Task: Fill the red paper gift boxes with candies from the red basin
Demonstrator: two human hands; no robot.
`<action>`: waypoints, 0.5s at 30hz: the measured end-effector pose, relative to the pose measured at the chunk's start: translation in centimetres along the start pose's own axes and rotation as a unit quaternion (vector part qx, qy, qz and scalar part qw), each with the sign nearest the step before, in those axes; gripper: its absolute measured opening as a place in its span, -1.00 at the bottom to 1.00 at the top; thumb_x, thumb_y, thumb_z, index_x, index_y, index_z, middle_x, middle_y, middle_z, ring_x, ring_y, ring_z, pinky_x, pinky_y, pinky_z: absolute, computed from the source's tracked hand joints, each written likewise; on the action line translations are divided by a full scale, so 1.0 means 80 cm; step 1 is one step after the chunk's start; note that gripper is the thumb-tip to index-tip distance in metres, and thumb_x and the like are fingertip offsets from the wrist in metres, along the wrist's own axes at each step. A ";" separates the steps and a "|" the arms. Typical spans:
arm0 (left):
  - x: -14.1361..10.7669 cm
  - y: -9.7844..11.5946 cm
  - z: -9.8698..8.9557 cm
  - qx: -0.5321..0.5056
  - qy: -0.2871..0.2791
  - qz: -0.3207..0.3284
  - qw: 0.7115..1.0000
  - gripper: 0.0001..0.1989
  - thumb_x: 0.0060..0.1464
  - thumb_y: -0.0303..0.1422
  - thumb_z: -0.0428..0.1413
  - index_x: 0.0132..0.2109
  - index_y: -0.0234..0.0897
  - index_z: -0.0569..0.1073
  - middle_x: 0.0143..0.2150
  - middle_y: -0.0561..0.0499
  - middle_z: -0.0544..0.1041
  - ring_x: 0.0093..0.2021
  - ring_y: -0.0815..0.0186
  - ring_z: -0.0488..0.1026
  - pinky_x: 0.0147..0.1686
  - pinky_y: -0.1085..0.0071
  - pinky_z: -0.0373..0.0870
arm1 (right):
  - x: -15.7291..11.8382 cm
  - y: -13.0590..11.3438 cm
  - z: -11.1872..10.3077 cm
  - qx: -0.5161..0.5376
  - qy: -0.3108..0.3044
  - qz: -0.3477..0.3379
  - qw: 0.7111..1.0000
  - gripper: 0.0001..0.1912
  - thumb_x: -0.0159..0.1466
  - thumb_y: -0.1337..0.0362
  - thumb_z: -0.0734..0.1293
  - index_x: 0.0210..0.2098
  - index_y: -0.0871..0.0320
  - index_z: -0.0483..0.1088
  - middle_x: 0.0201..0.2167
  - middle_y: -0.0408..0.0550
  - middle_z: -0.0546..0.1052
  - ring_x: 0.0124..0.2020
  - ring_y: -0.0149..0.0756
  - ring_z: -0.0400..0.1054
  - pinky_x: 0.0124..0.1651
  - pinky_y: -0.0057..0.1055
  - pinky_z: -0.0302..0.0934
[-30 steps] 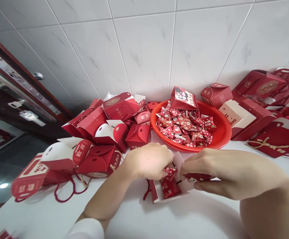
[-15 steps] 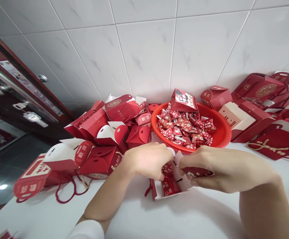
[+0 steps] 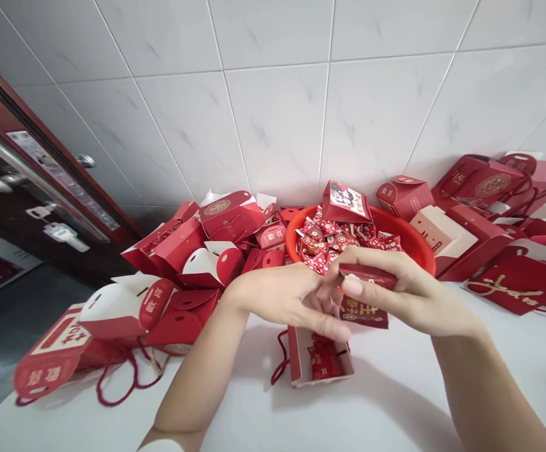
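A small open box (image 3: 296, 358) with a dark red cord stands on the white table, red packets (image 3: 324, 361) inside it. Over its back edge is my left hand (image 3: 289, 298), fingers apart, its fingertips near my other hand. My right hand (image 3: 395, 292) grips red packets (image 3: 364, 311) with gold lettering between thumb and fingers, above and right of the box. Behind both hands sits a red basket (image 3: 426, 242) full of red wrapped sweets (image 3: 315, 242), partly hidden by my right hand. A closed box (image 3: 346, 202) rests on the basket's back rim.
Several red gift boxes (image 3: 230, 216) crowd the left of the table (image 3: 254, 414). More boxes and bags (image 3: 513, 276) stand at the right. A tiled wall (image 3: 277, 113) rises behind, and a door with keys (image 3: 66, 235) is at the far left.
Both hands have lifted up out of the box. My left fingers have spread, and the packets in my right hand have turned to show gold lettering. The view has shifted slightly.
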State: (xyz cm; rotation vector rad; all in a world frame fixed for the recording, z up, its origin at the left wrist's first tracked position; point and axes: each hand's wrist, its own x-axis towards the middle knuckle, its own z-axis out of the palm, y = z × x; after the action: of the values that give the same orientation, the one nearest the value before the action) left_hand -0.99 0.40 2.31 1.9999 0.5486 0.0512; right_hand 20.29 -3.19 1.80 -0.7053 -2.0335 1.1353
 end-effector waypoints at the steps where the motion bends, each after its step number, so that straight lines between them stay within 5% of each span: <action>1: 0.000 -0.002 0.000 -0.030 0.021 0.014 0.999 -0.74 0.16 -0.16 0.27 -0.27 -0.28 0.50 -0.37 0.10 0.54 -0.38 0.38 0.45 -0.38 0.48 0.34 | 0.003 0.000 0.005 0.011 0.020 -0.023 0.999 -0.80 0.44 0.16 0.29 -0.17 0.15 0.48 -0.28 -0.06 0.56 -0.25 -0.31 0.47 -0.18 -0.42 0.39; 4: 0.001 -0.007 0.000 -0.106 0.077 0.060 0.990 -0.74 0.20 -0.27 0.24 0.00 -0.25 0.49 -0.06 -0.01 0.60 -0.08 0.27 0.53 -0.10 0.36 0.46 | 0.011 0.003 0.018 0.023 0.092 -0.084 0.992 -0.84 0.46 0.21 0.27 -0.16 0.11 0.47 -0.23 -0.07 0.57 -0.22 -0.31 0.48 -0.13 -0.40 0.38; 8: 0.000 -0.008 0.000 -0.105 0.081 0.063 0.989 -0.80 0.25 -0.30 0.20 -0.04 -0.29 0.54 -0.03 -0.09 0.61 0.00 0.19 0.53 0.00 0.26 0.47 | 0.016 0.009 0.024 -0.043 0.168 -0.103 0.979 -0.85 0.44 0.19 0.30 -0.13 0.10 0.46 -0.19 -0.05 0.55 -0.16 -0.27 0.44 -0.16 -0.39 0.33; 15: -0.007 -0.004 -0.007 -0.027 0.103 0.032 0.994 -0.73 0.23 -0.18 0.18 -0.16 -0.34 0.55 -0.26 -0.01 0.55 -0.24 0.29 0.49 -0.25 0.39 0.45 | 0.009 0.003 0.007 -0.053 0.083 -0.055 0.994 -0.77 0.47 0.14 0.24 -0.06 0.11 0.47 -0.23 -0.08 0.52 -0.26 -0.34 0.39 -0.23 -0.42 0.27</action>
State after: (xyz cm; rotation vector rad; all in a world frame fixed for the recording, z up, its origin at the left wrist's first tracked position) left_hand -1.78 0.74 2.46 1.9719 0.6074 0.3119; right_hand 19.49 -2.84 1.60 -0.7064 -1.9760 0.8826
